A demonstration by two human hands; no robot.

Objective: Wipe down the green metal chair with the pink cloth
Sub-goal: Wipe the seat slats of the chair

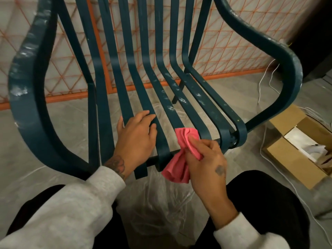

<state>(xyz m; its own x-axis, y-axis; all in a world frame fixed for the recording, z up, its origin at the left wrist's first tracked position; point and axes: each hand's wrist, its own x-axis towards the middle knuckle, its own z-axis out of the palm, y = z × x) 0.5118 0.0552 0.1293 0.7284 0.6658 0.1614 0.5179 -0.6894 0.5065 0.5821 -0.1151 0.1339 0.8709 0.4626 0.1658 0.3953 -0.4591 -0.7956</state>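
The green metal chair [115, 72] fills the view, with long slats that run down the back and bend into the seat. White smudges mark its left armrest and the middle seat slats. My left hand [136, 135] rests flat on the front of the left seat slats, fingers straight. My right hand [206, 159] pinches the bunched pink cloth [181, 155], whose upper end lies against the front of a middle seat slat while the rest hangs below the seat edge.
An orange wire grid panel [224, 51] stands behind the chair. An open cardboard box [294, 155] with white contents sits on the floor at the right, with white cables [265, 81] beside it. Clear plastic sheeting [161, 209] covers the floor under the chair.
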